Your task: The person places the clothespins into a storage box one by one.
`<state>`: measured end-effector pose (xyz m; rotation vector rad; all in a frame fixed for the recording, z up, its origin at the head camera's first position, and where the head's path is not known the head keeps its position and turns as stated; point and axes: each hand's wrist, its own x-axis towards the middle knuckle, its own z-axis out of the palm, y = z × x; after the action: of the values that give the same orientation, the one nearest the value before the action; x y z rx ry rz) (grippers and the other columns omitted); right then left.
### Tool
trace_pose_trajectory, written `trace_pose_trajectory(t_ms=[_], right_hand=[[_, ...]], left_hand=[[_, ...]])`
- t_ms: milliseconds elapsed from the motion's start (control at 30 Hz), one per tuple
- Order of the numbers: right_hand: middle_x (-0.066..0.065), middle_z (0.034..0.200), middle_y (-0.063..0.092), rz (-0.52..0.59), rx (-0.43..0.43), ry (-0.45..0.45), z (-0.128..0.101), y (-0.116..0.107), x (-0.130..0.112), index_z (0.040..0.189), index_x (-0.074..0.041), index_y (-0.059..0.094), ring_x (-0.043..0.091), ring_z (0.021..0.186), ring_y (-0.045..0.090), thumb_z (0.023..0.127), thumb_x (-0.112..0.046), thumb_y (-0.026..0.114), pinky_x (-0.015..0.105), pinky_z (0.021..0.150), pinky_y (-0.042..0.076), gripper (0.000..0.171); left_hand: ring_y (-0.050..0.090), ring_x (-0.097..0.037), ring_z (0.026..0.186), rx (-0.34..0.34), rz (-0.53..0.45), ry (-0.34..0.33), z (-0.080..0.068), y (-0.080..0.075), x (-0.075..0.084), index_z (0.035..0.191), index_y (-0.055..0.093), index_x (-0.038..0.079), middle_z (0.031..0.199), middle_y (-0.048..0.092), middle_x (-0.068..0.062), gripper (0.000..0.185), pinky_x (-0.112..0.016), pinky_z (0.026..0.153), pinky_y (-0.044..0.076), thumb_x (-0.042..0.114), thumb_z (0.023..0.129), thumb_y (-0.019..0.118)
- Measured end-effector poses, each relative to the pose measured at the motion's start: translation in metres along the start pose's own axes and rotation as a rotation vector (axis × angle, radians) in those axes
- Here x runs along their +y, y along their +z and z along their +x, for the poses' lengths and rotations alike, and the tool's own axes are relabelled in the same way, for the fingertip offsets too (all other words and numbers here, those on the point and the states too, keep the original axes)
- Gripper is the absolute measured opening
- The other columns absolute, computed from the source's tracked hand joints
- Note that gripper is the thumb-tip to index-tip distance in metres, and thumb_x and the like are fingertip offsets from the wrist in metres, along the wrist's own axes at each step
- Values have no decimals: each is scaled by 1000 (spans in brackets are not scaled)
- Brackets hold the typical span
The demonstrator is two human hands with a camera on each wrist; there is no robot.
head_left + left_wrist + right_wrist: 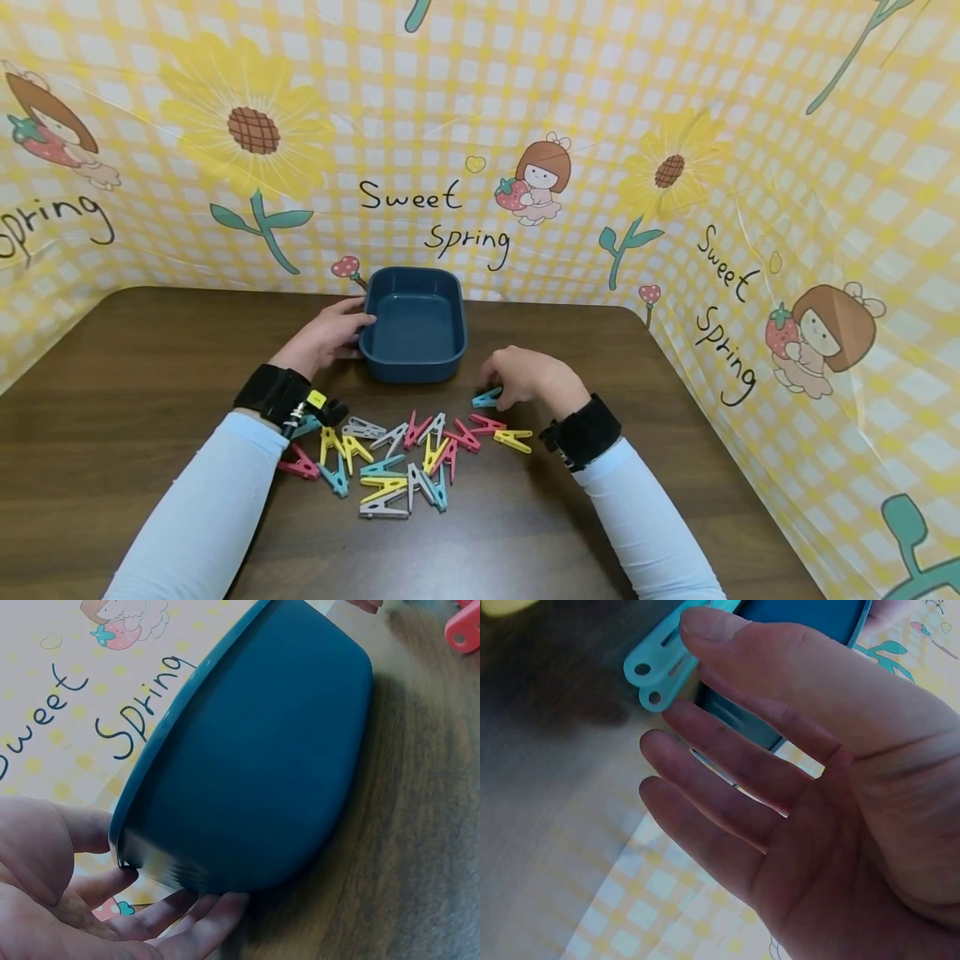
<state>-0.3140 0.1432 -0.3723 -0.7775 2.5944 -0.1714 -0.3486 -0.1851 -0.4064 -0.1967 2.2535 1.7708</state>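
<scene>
Head view: A blue tub point(416, 327) stands upright at the back of a wooden table point(165, 392), before a checked cloth point(420, 117). The left hand point(328, 337) grips its left side, thumb over the rim. The right hand point(534, 379), to the right of the tub, is at a blue clothespin point(484, 399), apart from the other clothespins point(382, 468) strewn nearer the person; whether it has left the wood cannot be told. The tub's visible floor holds no clothespin. The step in hand appears to be picking up one clothespin while the tub is steadied.

Left wrist view: The left hand's fingers curl about the tub's end, against its outer wall. A red clothespin point(465, 631) enters the upper corner.

Right wrist view: Thumb and forefinger pinch the blue clothespin, its two holed ends projecting; the remaining fingers are loosely extended. The next move probably calls for a firm pinch and a lift clearing the tub's rim.
</scene>
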Motion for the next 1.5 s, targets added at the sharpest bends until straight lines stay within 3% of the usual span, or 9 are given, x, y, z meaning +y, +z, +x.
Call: trace_pose_trajectory(t_ms=[233,533,833,1100,1200,1333,1500], right_hand=[[9,126,75,-10,25,-5,3,3,-6,124,-11,79,23,106,64,95,-6,82,43,101,62,29],[2,104,74,-42,57,6,9,7,-9,105,-14,83,20,92,63,95,-8,84,35,88,60,13],[2,101,72,-36,38,23,8,8,-9,105,-15,82,20,90,63,95,-9,84,34,84,59,12],[2,105,74,-14,23,-13,8,3,-11,105,-15,83,20,94,63,95,-9,84,34,87,60,12],[0,104,75,-11,20,-54,6,-2,-14,104,-16,82,18,93,64,95,-10,84,34,89,60,11],[-2,100,76,18,30,-181,-4,-13,-23,101,-17,83,14,89,63,96,-11,83,30,85,60,8],[2,106,79,93,103,-298,-18,-35,-38,106,-14,83,11,88,69,96,-11,81,26,83,60,10]], left_hand=[[46,-41,154,-1,0,-5,-1,-1,0,177,15,21,175,35,-26,67,-59,124,47,27,117,45],[44,-42,156,0,-1,-11,-1,-5,-1,177,15,21,176,33,-26,68,-60,125,46,27,116,46],[40,-42,160,-9,-20,-14,-3,-6,-3,177,12,22,177,30,-25,69,-61,126,45,27,117,46],[43,-42,158,7,-8,-10,-3,-10,-6,177,14,22,177,31,-25,68,-60,124,47,27,117,46],[43,-42,157,3,-20,-8,-2,-9,-6,177,15,22,176,33,-25,68,-61,124,47,27,116,47],[44,-42,156,2,-31,-1,-3,-6,-4,177,15,22,176,33,-25,68,-61,124,46,27,116,47],[45,-42,155,-7,-28,0,-2,-1,-2,177,16,22,175,34,-25,68,-61,125,46,26,116,47]])
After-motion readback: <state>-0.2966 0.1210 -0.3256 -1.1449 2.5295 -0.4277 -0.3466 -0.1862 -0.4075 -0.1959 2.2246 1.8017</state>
